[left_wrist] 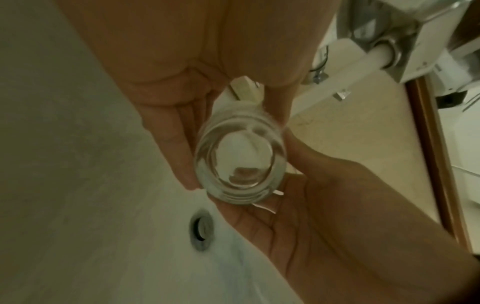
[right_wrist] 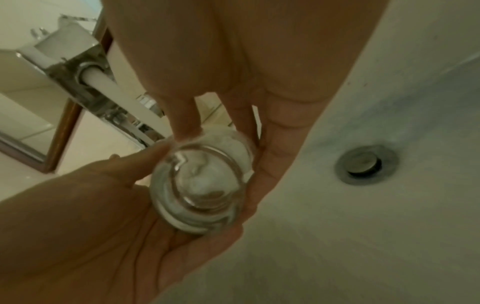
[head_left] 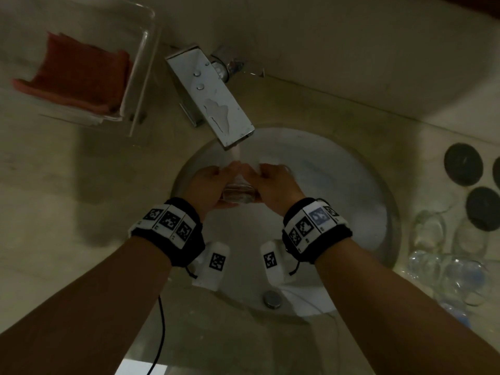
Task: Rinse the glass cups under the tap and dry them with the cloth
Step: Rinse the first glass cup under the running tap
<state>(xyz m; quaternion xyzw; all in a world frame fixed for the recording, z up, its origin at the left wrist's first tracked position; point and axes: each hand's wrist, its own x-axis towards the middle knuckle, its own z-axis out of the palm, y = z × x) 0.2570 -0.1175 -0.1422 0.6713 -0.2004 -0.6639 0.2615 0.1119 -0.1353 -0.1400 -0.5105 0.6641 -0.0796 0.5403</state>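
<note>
- Head view: both hands meet over the sink [head_left: 378, 212], holding one glass cup [head_left: 239, 194] under the tap [head_left: 213, 101], whose stream [head_left: 236, 151] falls onto it.
- Left hand [head_left: 207, 189] cradles the cup, fingers lying fairly straight along its side and palm beneath it; the left wrist view shows the thick round base [left_wrist: 237, 164] facing the camera.
- Right hand [head_left: 273, 188] has fingers curled round the cup's upper part, the thumb against the wall in the right wrist view; froth or water whitens the inside.
- Progress, as I judge it: rinsing of this cup is under way and drying has not begun. The red cloth [head_left: 78, 74] lies folded in a clear tray [head_left: 140, 63] on the counter, far left, well apart from the hands.
- More cups [head_left: 446, 255] stand clustered on the counter right of the sink; whether they are rinsed I cannot tell.
- Materials: the cup is clear, smooth, heavy-bottomed glass, likely slippery when wet; the tap is a flat rectangular metal spout with droplets on top; the basin is round, glossy and white with a metal drain [head_left: 272, 299]; the cloth looks soft and napped.
</note>
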